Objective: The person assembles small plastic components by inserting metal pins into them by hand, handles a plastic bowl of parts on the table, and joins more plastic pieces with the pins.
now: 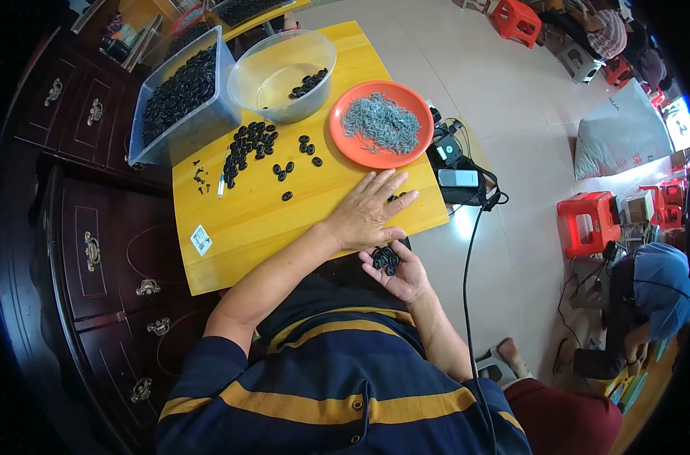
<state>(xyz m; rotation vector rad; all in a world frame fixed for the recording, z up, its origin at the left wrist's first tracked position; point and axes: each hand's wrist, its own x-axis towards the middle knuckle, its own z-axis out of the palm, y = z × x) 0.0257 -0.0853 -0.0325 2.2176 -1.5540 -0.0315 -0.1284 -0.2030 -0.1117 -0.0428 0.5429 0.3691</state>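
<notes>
My left hand [366,215] lies palm down near the right end of the yellow table [345,53], its fingers stretched and apart. A few black oval pieces show between its fingers, partly covered. Just below the table's near edge, my right hand [410,282] is cupped palm up and holds several small black oval pieces [386,261]. More loose black oval pieces [248,145] lie piled and scattered on the table's left half. Beyond my left hand stands an orange-red plate [340,144] heaped with small silvery metal pieces [381,125].
A large clear bin [163,148] full of black pieces and a round clear tub [246,102] stand at the far left. A thin pen-like tool [221,186] and tiny dark screws [201,180] lie nearby. Black cables [472,258] hang at right. Other people sit beyond.
</notes>
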